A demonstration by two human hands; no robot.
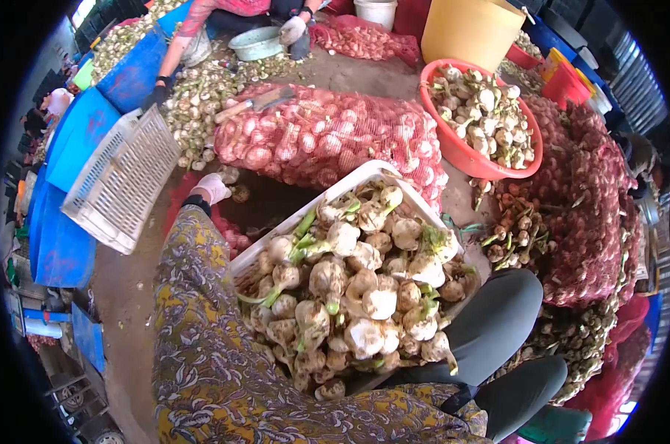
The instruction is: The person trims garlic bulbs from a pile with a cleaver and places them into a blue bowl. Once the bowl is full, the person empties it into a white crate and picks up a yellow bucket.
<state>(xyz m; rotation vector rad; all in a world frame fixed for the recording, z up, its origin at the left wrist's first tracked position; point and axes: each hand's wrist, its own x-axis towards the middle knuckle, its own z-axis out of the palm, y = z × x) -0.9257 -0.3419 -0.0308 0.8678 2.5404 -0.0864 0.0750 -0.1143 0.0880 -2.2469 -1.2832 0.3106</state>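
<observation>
My left hand (214, 187), in a pale pinkish glove with a dark band at the wrist, reaches out to the edge of the loose garlic heap (194, 111). A garlic bulb (239, 194) lies right beside its fingers. The fingers are too small and partly hidden to show whether they grip anything. A white plastic crate (383, 167) full of garlic bulbs (346, 240), several with green stem stubs, rests tilted against my lap. My right hand does not show.
A red mesh sack of bulbs (327, 137) lies ahead, a knife (274, 98) on top. To its right stands a red basin (427, 89) of garlic. An upturned pale crate (124, 177) leans at left. Beyond, another person's gloved hand (293, 30) is near a bowl (256, 44).
</observation>
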